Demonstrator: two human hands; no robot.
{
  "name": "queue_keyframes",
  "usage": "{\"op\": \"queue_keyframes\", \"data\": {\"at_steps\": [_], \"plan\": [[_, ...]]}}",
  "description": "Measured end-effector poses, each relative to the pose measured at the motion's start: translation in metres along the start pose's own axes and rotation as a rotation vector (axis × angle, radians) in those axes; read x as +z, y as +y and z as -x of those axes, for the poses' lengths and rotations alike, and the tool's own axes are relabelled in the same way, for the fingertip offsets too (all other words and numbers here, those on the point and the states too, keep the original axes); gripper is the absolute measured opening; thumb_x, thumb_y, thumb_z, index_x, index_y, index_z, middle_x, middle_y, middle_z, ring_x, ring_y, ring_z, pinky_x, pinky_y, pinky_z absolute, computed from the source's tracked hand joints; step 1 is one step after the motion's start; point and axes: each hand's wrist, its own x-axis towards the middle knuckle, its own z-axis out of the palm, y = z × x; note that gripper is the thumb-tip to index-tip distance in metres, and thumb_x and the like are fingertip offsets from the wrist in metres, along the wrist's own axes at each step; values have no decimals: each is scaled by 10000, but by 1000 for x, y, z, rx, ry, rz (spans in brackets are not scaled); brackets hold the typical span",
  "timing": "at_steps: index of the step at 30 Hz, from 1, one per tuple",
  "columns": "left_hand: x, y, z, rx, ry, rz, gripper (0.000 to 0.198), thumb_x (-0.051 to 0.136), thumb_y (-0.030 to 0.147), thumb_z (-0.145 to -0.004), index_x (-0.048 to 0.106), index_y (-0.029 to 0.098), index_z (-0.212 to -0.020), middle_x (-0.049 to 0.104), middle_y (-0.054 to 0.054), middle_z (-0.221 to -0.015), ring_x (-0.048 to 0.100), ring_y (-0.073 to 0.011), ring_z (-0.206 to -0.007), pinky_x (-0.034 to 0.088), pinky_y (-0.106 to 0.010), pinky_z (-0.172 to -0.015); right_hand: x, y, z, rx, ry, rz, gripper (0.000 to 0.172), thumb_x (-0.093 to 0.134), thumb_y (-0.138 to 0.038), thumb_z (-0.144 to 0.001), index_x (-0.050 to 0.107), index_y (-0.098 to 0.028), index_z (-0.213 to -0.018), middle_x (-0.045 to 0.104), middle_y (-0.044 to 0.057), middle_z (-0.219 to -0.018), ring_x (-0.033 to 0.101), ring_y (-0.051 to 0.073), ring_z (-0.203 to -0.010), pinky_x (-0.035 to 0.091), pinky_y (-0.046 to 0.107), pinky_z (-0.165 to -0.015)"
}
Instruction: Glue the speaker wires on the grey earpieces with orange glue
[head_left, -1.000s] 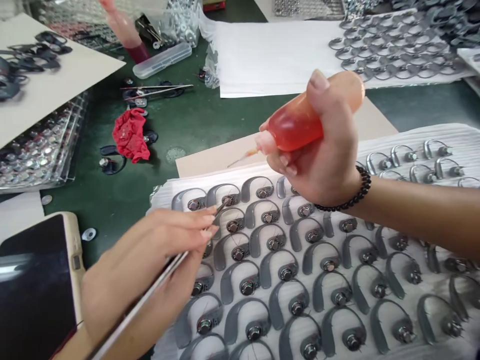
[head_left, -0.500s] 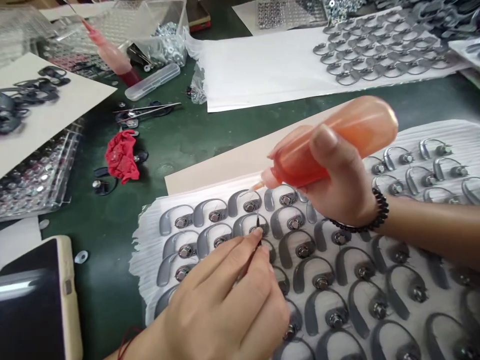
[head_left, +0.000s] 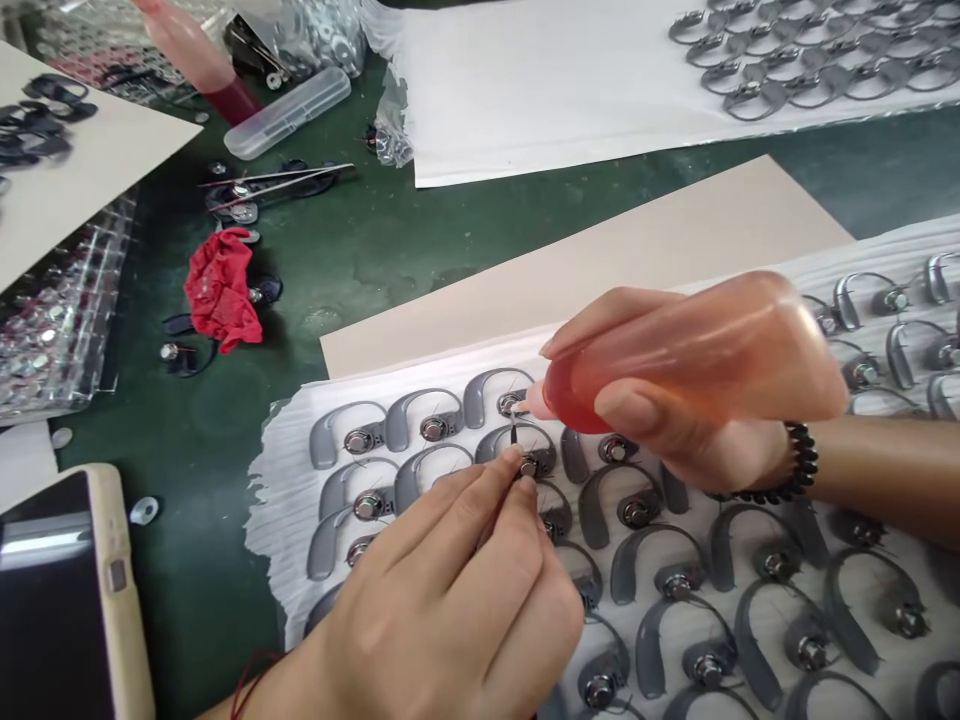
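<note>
My right hand (head_left: pixel 686 440) is wrapped around a soft squeeze bottle (head_left: pixel 735 350) of orange-red liquid. The bottle lies nearly level, its narrow nozzle pointing left. At the nozzle's tip is the round metal part of a grey ear-hook piece (head_left: pixel 474 402); I cannot tell whether they touch. My left hand (head_left: pixel 457 590) pinches a thin, dark, pointed tool (head_left: pixel 514 434), most of it hidden by the fingers. Its point is at the same metal part, just below the nozzle. Rows of similar ear-hook pieces (head_left: pixel 592 508) lie around both hands on a white foam sheet (head_left: pixel 277 500).
On the green table at left are a phone (head_left: pixel 52 600), a crumpled red cloth (head_left: pixel 223 290), tweezers (head_left: pixel 300 180), a clear plastic case (head_left: pixel 289 112) and a second squeeze bottle (head_left: pixel 202 65). More hooks (head_left: pixel 810 70) lie on a white sheet (head_left: pixel 525 90) at the back.
The bottle has come down and levelled out, bringing its nozzle to the metal part beside the tool's point. My left hand has stayed nearly in place. The whole view has shifted slightly.
</note>
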Motion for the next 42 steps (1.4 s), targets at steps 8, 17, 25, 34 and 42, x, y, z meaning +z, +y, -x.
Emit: {"op": "queue_keyframes", "data": {"at_steps": [8, 17, 25, 34, 42], "plan": [[0, 0, 2, -1, -6, -22, 234, 382, 111, -865, 601, 121, -785, 660, -89, -888, 609, -222, -998, 475, -320, -928, 3, -1, 1, 6, -43, -282, 203, 626, -163, -759, 513, -153, -590, 630, -2, -625, 612, 46, -608, 500, 60, -543], [0, 1, 1, -7, -4, -31, 222, 376, 118, -860, 582, 131, -777, 654, -72, -870, 612, -208, -988, 471, -301, -924, 9, 3, 9, -52, -86, -218, 150, 578, -222, -816, 564, -152, -684, 611, -10, -644, 631, 86, -762, 544, 150, -730], [-1, 0, 0, -6, -7, -21, 245, 359, 119, -860, 585, 137, -767, 656, -66, -842, 617, -207, -986, 483, -300, -915, 4, 10, 7, -118, -84, -196, 71, 564, -140, -794, 601, -143, -733, 636, -3, -759, 624, 64, -812, 530, 100, -728], [-3, -2, 3, -27, -44, 34, 235, 369, 92, -880, 597, 118, -830, 646, -77, -917, 575, -193, -1063, 439, -290, -974, 2, 7, 5, -121, -56, -207, 32, 597, -84, -748, 613, -112, -743, 651, 18, -830, 620, 60, -800, 519, 84, -704], [-4, -2, 5, -62, -53, 24, 259, 354, 96, -897, 597, 148, -826, 648, -51, -931, 526, -154, -1146, 389, -250, -1046, -1, 6, 0, -159, -64, -179, 159, 577, -14, -707, 571, -140, -610, 625, -18, -655, 613, 36, -803, 488, 30, -757]]}}
